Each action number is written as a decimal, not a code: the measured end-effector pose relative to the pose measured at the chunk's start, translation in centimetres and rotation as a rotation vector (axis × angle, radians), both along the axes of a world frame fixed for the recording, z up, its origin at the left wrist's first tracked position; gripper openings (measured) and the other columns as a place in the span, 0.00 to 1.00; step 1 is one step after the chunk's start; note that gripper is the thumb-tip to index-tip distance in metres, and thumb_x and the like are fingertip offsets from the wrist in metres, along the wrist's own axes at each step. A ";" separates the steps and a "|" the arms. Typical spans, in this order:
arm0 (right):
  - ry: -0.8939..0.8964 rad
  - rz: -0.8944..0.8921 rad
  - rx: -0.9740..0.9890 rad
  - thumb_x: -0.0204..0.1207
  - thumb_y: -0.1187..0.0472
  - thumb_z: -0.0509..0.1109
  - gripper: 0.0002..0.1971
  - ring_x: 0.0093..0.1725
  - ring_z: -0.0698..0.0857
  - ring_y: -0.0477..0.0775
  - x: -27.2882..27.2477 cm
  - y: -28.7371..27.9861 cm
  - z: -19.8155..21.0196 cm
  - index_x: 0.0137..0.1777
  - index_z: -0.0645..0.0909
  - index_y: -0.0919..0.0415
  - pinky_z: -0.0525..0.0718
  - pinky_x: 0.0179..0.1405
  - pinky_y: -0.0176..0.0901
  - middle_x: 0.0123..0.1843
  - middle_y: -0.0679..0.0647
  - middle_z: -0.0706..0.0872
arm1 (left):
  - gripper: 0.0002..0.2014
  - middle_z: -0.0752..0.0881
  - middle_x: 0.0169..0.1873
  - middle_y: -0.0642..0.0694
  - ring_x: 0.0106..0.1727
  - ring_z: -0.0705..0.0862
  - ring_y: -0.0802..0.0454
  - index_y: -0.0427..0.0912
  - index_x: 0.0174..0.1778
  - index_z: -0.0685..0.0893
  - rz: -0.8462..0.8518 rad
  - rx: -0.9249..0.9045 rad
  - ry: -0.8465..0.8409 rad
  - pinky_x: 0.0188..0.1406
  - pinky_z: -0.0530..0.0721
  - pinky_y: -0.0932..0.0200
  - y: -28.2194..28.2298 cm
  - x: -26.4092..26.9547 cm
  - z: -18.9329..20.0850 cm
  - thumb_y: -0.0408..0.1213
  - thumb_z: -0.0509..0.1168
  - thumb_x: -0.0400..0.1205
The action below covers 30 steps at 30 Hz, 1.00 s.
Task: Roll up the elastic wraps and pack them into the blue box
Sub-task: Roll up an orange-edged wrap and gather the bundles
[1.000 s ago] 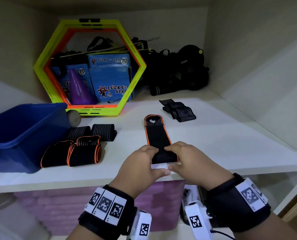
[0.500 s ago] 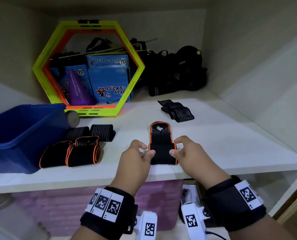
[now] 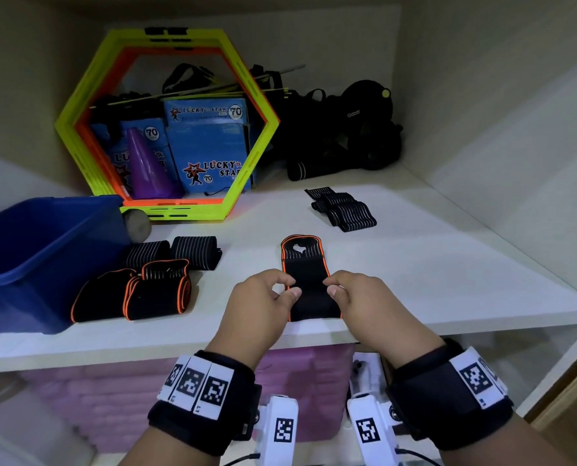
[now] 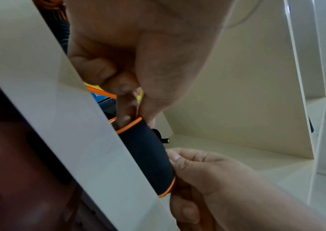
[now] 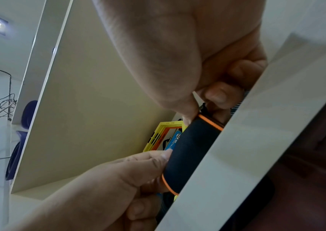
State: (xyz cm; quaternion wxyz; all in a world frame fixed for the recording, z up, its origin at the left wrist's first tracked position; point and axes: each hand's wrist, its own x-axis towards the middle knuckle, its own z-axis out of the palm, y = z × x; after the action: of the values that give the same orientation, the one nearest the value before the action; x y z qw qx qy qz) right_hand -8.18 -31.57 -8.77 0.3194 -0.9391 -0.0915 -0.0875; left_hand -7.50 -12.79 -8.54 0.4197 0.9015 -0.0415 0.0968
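A black elastic wrap with orange trim (image 3: 309,280) lies at the shelf's front edge, its near end rolled up and its far end flat. My left hand (image 3: 282,290) pinches the roll's left side, and my right hand (image 3: 336,289) pinches its right side. The wrist views show the roll (image 4: 148,157) (image 5: 191,150) held between thumbs and fingers at both ends. The blue box (image 3: 38,250) stands at the left. Two rolled orange-trimmed wraps (image 3: 135,290) and two rolled striped wraps (image 3: 176,253) lie beside it. An unrolled striped wrap (image 3: 342,210) lies farther back.
A yellow and orange hexagon frame (image 3: 166,122) leans at the back with blue cartons (image 3: 209,146) and a purple cone (image 3: 147,166) behind it. Black gear (image 3: 351,129) is piled at the back right. The white shelf (image 3: 448,264) ends in walls on both sides.
Both hands have rolled the wrap forward from its near end, so the flat part is shorter and the roll thicker. The hands have shifted from on top of the wrap to its sides.
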 end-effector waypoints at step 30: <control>0.058 -0.005 0.152 0.80 0.53 0.71 0.09 0.45 0.86 0.54 0.8 -1.0 0.5 0.57 0.80 0.51 0.82 0.48 0.47 0.43 0.56 0.89 | 0.14 0.88 0.43 0.62 0.39 0.83 0.69 0.49 0.62 0.74 -0.095 -0.060 0.072 0.32 0.73 0.73 1.2 0.3 -0.1 0.45 0.68 0.85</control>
State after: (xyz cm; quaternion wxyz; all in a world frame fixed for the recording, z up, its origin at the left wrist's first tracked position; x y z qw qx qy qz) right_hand -7.36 -32.60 -8.24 0.3923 -0.9144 -0.0731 -0.0676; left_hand -7.18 -11.56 -8.68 0.4518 0.8885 -0.0660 0.0454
